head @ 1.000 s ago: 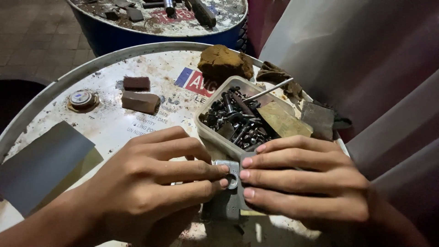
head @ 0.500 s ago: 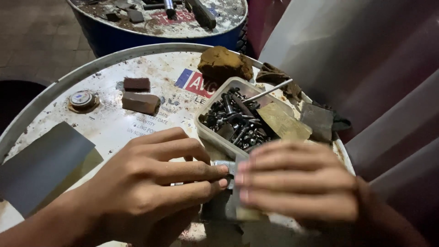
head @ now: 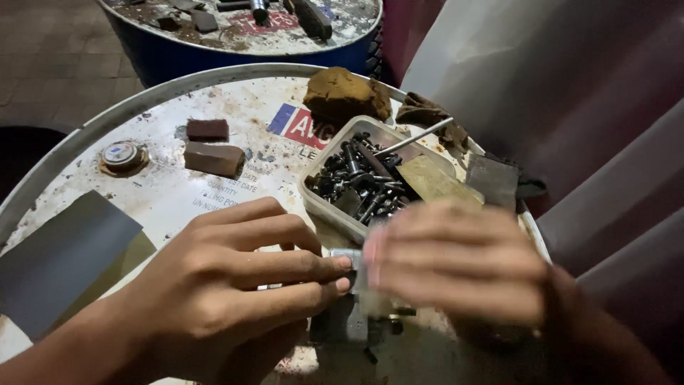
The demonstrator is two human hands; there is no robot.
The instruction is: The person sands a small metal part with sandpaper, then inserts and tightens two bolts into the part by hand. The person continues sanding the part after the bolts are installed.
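A: What are the hands doing on the drum top (head: 178, 207)?

B: Both are pressing down on a small grey metal piece (head: 347, 314) lying near the drum's front edge, just in front of the plastic tub of screws (head: 363, 182). The left hand (head: 214, 292) is lying palm down, fingers stretched flat and close together, fingertips pinning the piece's left side. It is not curling around anything.

A: And the right hand (head: 456, 267)?

B: It is blurring, so it seems to be moving. The fingers are lying flat and together over the piece, palm down. I cannot tell whether it is gripping something underneath; a pale strip may be peeking out below the fingertips.

A: What could go wrong?

B: I judge the piece could be skidding out from under the left fingertips, since only flat pressure is holding it. The right knuckles are also working just beside the tub's near corner, so a long stroke could be knocking it and scattering screws toward the brown blocks (head: 214, 158).
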